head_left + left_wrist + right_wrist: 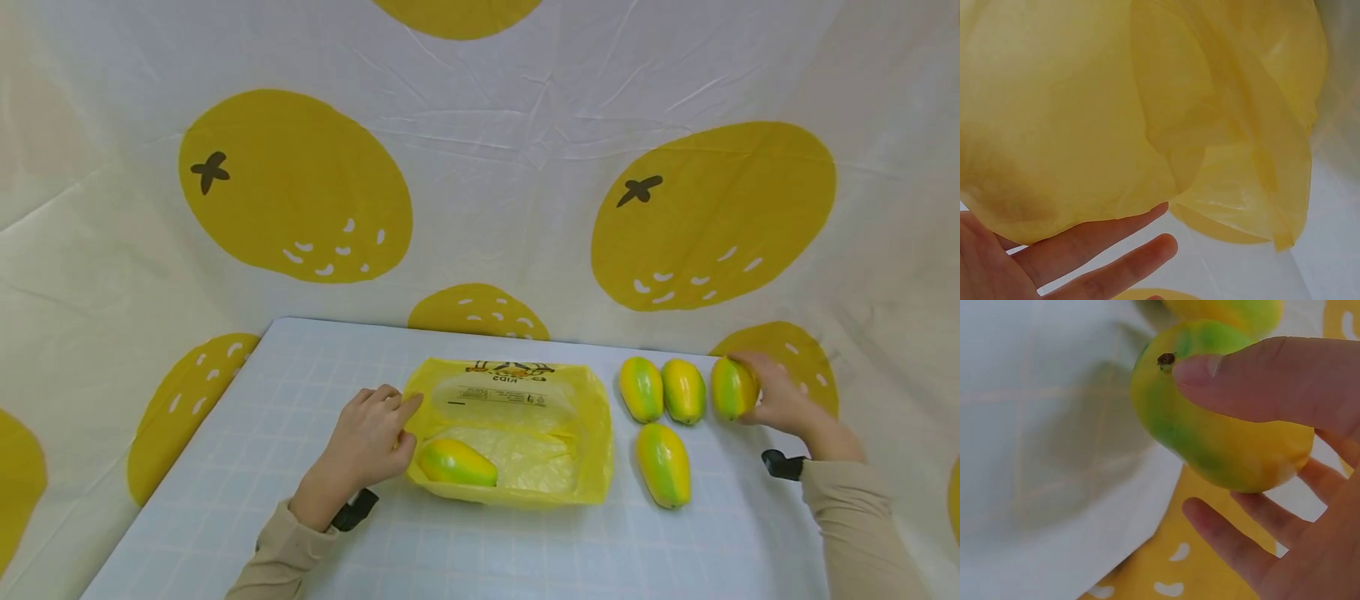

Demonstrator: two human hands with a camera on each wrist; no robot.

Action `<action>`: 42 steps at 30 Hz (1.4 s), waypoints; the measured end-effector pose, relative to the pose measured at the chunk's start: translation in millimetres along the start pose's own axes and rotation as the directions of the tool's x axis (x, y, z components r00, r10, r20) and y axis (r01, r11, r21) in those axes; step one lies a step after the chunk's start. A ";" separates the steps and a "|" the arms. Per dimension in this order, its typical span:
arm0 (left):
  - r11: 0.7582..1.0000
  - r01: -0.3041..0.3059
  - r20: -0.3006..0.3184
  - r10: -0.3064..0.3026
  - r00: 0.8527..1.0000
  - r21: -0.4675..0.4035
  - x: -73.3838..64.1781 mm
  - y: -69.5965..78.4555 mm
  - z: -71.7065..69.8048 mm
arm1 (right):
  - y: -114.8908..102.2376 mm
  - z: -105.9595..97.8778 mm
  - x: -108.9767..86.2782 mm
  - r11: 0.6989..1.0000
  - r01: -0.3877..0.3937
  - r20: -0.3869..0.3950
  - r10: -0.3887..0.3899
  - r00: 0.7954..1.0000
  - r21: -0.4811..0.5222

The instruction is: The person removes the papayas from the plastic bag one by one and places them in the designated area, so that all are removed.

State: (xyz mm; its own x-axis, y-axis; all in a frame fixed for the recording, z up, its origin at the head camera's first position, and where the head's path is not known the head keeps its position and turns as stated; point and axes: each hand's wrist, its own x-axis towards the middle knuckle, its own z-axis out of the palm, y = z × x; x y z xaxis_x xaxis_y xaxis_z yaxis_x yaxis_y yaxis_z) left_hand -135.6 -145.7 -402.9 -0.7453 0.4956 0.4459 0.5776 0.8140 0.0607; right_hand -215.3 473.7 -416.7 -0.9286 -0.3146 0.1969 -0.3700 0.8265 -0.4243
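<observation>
My left hand point(372, 433) is at the left side of a thin yellow plastic bag point(600, 450), whose mouth is spread wide. In the left wrist view its fingers point(1129, 272) look straight, one along the bag's edge; the thumb is hidden. A yellow-green papaya point(457, 463) lies in the bag's left front corner. At the far right, my right hand point(780, 398) grips another papaya point(732, 388), the thumb pressed near its dark stem end in the right wrist view. Beside that hand are two papayas standing side by side, left point(641, 390) and right point(684, 392).
One more papaya point(663, 467) lies in front of that pair, to the right of the bag. The pale checked table point(247, 467) ends at a back edge, against a white cloth point(495, 208) printed with big yellow fruit.
</observation>
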 end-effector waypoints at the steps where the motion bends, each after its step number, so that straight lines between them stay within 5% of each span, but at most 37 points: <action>1: 1.000 -0.001 0.000 0.001 1.000 0.002 -0.1 -0.1 0.3 | 1.4 1.9 0.5 1.000 0.014 -0.003 -0.014 1.000 0.003; 7: 1.000 0.001 0.002 -0.001 1.000 0.006 -0.1 -0.2 1.1 | 0.4 7.3 4.9 0.999 -0.038 0.063 0.037 0.997 0.019; 20: 1.000 -0.008 -0.004 0.009 1.000 0.009 0.2 -0.7 3.1 | 7.1 15.4 12.9 0.981 -0.185 0.235 0.194 0.952 -0.060; 42: 1.000 -0.003 0.008 0.003 1.000 -0.002 0.6 1.8 -0.4 | 3.4 19.5 10.6 0.981 -0.194 0.240 0.193 0.951 -0.019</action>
State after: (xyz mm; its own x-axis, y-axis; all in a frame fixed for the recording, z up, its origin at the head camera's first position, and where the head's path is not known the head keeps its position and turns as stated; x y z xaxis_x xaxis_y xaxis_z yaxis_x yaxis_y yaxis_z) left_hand -134.9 -144.0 -402.1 -0.7460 0.5004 0.4394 0.5805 0.8120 0.0609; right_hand -227.0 464.0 -433.3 -0.9617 -0.2522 -0.1069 -0.1822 0.8804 -0.4379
